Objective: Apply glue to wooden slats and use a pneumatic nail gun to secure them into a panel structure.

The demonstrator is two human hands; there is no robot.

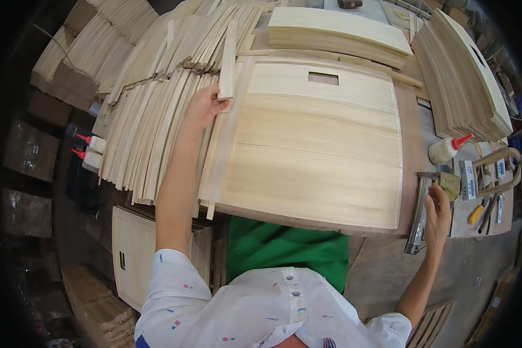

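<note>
– Your left hand point(205, 108) pinches the strip point(228, 58) at eleven o'clock!
– Loose pinch could tip it onto the panel point(313, 151). Right hand point(439, 213) by the nailer point(419, 217), three o'clock; can't tell if you're gripping.

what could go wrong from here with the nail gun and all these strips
The right hand or nail gun could knock over the nearby glue bottle.

The strip in the left hand might catch the loose strips beside it and shift them.
</note>
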